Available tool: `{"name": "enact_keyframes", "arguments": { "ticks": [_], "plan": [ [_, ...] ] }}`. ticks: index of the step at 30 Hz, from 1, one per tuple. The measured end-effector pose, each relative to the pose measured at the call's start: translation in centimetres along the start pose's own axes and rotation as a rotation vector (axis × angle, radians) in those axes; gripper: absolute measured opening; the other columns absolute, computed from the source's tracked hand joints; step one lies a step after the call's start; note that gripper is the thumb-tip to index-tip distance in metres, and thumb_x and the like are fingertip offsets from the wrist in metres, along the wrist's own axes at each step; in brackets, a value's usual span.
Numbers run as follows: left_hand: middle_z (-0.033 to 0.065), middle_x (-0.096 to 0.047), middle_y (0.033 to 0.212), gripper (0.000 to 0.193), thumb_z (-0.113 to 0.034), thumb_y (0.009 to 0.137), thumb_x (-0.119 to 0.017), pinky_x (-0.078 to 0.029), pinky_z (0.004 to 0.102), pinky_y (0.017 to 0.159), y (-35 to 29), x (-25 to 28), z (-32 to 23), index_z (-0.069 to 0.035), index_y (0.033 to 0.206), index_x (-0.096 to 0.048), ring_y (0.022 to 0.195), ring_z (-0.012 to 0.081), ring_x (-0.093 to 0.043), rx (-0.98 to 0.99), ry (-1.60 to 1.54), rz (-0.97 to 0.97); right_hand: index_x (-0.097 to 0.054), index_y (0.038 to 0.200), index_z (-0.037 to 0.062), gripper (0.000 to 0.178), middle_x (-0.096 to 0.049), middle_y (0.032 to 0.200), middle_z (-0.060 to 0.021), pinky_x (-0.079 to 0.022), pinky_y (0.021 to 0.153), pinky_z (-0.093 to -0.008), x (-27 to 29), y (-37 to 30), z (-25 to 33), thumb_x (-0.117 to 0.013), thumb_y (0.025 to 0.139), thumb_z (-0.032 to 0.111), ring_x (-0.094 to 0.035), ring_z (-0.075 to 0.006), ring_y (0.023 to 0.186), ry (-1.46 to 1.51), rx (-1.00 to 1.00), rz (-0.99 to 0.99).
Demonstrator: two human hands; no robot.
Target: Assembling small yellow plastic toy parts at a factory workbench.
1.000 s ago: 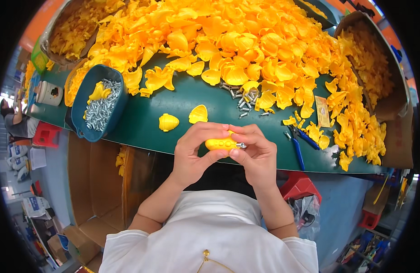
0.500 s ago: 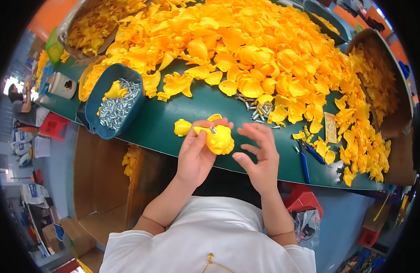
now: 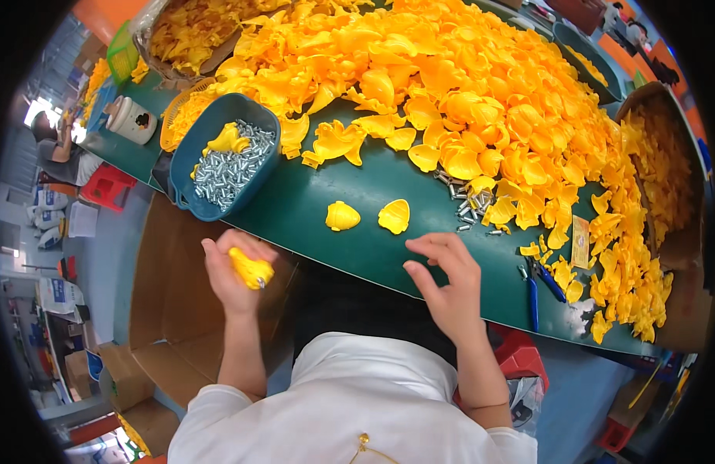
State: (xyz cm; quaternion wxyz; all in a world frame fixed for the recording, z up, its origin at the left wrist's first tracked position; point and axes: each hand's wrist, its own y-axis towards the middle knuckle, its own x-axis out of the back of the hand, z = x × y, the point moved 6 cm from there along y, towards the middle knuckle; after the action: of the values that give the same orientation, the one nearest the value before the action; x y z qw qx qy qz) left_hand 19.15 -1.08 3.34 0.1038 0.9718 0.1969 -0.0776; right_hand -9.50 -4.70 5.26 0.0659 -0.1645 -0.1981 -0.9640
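Observation:
My left hand (image 3: 232, 280) is off the table's edge, above an open cardboard box (image 3: 160, 309). In its palm is a yellow molded plastic part (image 3: 249, 267) with a small metal pin (image 3: 261, 284) showing at one end. The thumb stands apart from the part, and the fingers behind it are partly hidden and slightly blurred. Over the table's near edge, my right hand (image 3: 450, 282) holds nothing, its fingers apart and bent. Two yellow shell pieces, a left one (image 3: 343, 216) and a right one (image 3: 394, 216), lie on the green tabletop (image 3: 319, 243) beyond my hands.
A large heap of yellow shells (image 3: 450, 93) covers the far table. A blue-grey bin (image 3: 269, 155) at left holds metal pins (image 3: 230, 170); loose pins (image 3: 470, 203) lie by the heap. Blue-handled pliers (image 3: 534, 301) rest at right. A red stool (image 3: 520, 356) stands below.
My left hand has moved left from over the table to above the cardboard box, with the yellow part. The right hand stays near the table edge. The view has shifted slightly.

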Motion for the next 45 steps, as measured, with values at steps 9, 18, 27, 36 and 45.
{"name": "enact_keyframes", "arguments": {
  "ticks": [9, 18, 27, 36, 45],
  "plan": [
    [0.0088, -0.062, 0.082, 0.019, -0.016, 0.091, -0.052, -0.045, 0.0277, 0.072, 1.1, 2.8, -4.1, 0.001, 0.094, -0.06, 0.076, 0.0161, -0.058, -0.251, 1.435, -0.042, -0.064, 0.093, 0.0032, 0.014, -0.06, 0.085, -0.0083, -0.043, 0.062, -0.027, 2.6, 1.8, -1.7, -0.064, 0.079, 0.005, -0.057, -0.0187, 0.079, -0.332, -0.121, 0.004],
    [0.0219, -0.052, 0.114, 0.04, -0.003, 0.085, -0.053, -0.04, 0.0405, 0.092, 8.2, -10.7, -0.2, 0.004, 0.122, -0.043, 0.106, 0.0371, -0.049, -0.482, 1.056, 0.21, -0.065, 0.083, 0.0052, 0.009, -0.054, 0.071, -0.0067, -0.043, 0.064, -0.0331, 2.4, 5.4, -2.1, -0.067, 0.076, 0.011, -0.051, -0.0229, 0.074, -0.762, -0.041, -0.105],
    [0.018, -0.056, 0.102, 0.041, -0.004, 0.081, -0.06, -0.043, 0.0376, 0.083, 9.6, -11.8, 2.1, 0.002, 0.118, -0.046, 0.093, 0.0351, -0.051, -0.502, 1.207, 0.178, -0.063, 0.077, 0.005, 0.012, -0.056, 0.08, -0.0053, -0.045, 0.067, -0.0333, 1.5, 5.9, -2.4, -0.071, 0.07, 0.01, -0.051, -0.0252, 0.083, -0.985, 0.082, -0.115],
    [0.0052, -0.058, 0.086, 0.011, -0.01, 0.092, -0.049, -0.046, 0.0206, 0.054, 3.6, -14.3, 2.0, -0.006, 0.102, -0.052, 0.065, 0.0105, -0.059, 0.435, -0.069, 0.562, -0.063, 0.093, -0.0001, 0.009, -0.062, 0.087, -0.0042, -0.045, 0.058, -0.0196, 2.3, 2.8, -1.8, -0.06, 0.084, 0.003, -0.059, -0.0101, 0.072, 0.321, -0.335, -0.034],
    [0.0075, -0.057, 0.08, 0.012, -0.007, 0.091, -0.048, -0.042, 0.024, 0.053, -0.5, -16.9, 1.1, -0.005, 0.102, -0.054, 0.061, 0.0153, -0.055, 0.174, 0.373, 0.67, -0.065, 0.089, -0.0031, 0.016, -0.063, 0.085, -0.0079, -0.048, 0.068, -0.023, 3.9, 1.8, 0.4, -0.065, 0.074, -0.008, -0.06, -0.0133, 0.073, 0.349, -0.124, 0.022]
  ]
}}
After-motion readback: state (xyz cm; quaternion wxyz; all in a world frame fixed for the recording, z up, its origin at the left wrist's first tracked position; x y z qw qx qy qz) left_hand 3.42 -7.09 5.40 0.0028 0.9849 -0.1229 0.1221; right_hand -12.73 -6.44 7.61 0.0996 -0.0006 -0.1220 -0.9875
